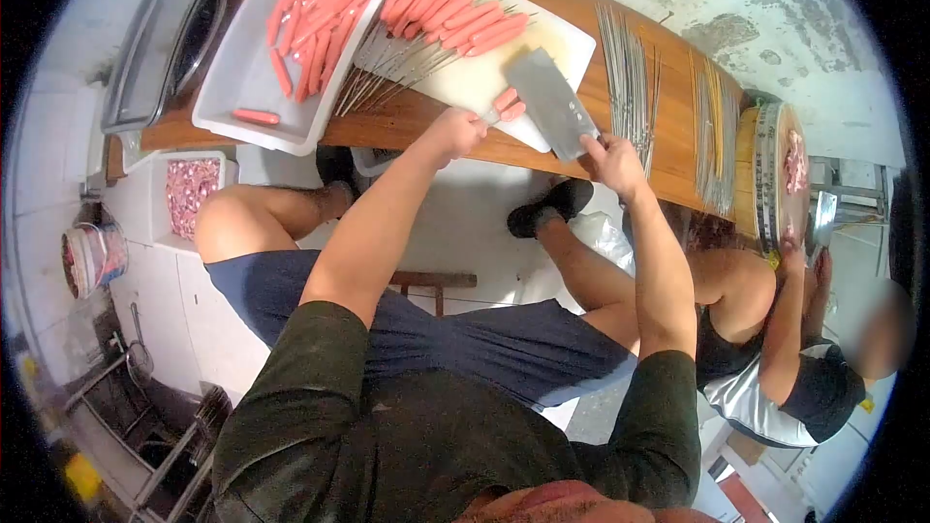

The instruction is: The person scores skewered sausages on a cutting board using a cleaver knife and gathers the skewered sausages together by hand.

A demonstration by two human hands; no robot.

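My right hand (616, 167) is closed round the handle of a broad cleaver (550, 102), whose blade lies slanted over the right part of the white cutting board (569, 37). Left of the blade, my left hand (459, 134) is closed in a pinch on a sausage (508, 102) at the board's front edge, its pink end showing in short pieces beside the blade. Behind it on the board lies a row of skewered sausages (455, 12), their metal skewers (397, 68) pointing toward me and to the left.
A white bin (218, 97) holds loose sausages, with metal trays (155, 48) farther left. Bundles of skewers (628, 77) lie right of the board on the wooden table (673, 126). At far right, another person's hands (794, 257) hold a cleaver by a round chopping block (790, 174).
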